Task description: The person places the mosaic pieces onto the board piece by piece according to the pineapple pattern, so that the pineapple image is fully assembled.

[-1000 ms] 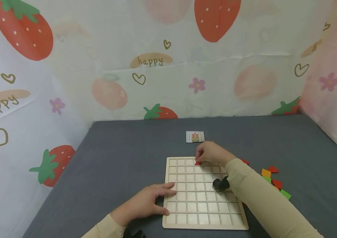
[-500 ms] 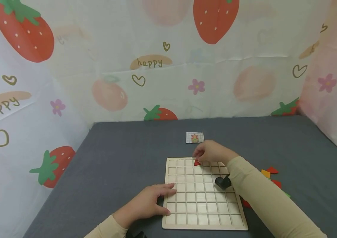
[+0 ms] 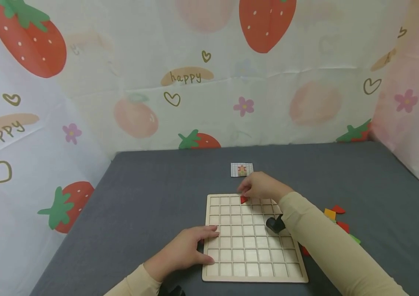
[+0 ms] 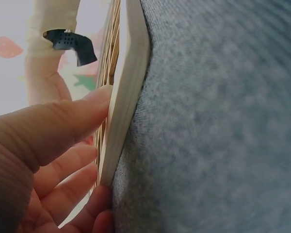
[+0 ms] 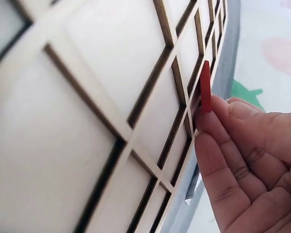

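A wooden grid board (image 3: pixel 251 244) with square cells lies on the grey tabletop. At its far edge my right hand (image 3: pixel 263 186) pinches a small red tile (image 3: pixel 243 200) between thumb and fingers. The right wrist view has this red tile (image 5: pixel 206 87) edge-on, standing tilted over the far cells. My left hand (image 3: pixel 191 248) rests on the board's left rim with spread fingers. In the left wrist view the thumb (image 4: pixel 82 119) presses on the rim, and other fingertips lie along the side below it.
Beyond the board lies a small card (image 3: pixel 242 169) printed with a coloured grid pattern. Loose tiles lie right of the board, partly hidden by my right sleeve: an orange one (image 3: pixel 330 213), several red ones and a green one (image 3: pixel 355 238). A patterned cloth (image 3: pixel 209 111) hangs behind the table.
My right hand has shifted slightly left with the red tile, which now shows more below the fingers and looks turned. The left hand stays on the rim.
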The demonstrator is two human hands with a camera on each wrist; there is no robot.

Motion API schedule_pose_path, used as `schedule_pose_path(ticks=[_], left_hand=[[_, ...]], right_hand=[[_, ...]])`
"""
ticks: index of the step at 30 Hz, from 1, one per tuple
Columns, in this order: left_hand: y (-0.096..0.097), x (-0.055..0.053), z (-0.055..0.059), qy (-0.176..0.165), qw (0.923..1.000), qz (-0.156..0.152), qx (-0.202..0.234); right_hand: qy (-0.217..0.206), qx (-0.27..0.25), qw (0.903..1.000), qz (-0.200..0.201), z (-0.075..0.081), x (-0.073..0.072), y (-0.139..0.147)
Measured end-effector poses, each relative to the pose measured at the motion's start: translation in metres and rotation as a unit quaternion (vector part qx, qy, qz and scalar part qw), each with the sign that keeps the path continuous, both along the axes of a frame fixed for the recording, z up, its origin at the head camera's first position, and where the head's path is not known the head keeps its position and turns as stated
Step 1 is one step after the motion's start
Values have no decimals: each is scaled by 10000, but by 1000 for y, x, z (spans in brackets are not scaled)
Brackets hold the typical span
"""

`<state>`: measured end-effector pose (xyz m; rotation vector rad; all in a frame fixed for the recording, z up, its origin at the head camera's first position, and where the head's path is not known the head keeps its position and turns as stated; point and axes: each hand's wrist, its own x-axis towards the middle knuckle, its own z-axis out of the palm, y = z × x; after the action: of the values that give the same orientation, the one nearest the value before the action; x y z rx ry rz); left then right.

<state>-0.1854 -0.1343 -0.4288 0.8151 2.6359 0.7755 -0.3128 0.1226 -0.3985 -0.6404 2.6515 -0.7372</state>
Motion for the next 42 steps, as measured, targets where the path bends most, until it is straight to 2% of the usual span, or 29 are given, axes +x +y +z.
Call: schedule_pose_path(ticks=[5,10,20,27,33,42], left_hand=[[1,-1,0,65,10000,3,-36],[2,-3,-2,131,9999,35,-41],[2,-1,-1,74,10000,45,-9],[3,0,2,68,10000,27,-57],[3,-1,2,20,10000,7,-36],[3,-1,1,-64,10000,40,32]], right_hand=[[-44,-58,9999,-140,-1,0,0],[-101,-128,9999,-15,0,-1,6],[-235,-675,9973,-140,19,3,57],[-210,-609,9978,-178,25,14,94],[-45,-255,9992,-316,19,20,124],[-225,11,9989,-416,5,24,149]])
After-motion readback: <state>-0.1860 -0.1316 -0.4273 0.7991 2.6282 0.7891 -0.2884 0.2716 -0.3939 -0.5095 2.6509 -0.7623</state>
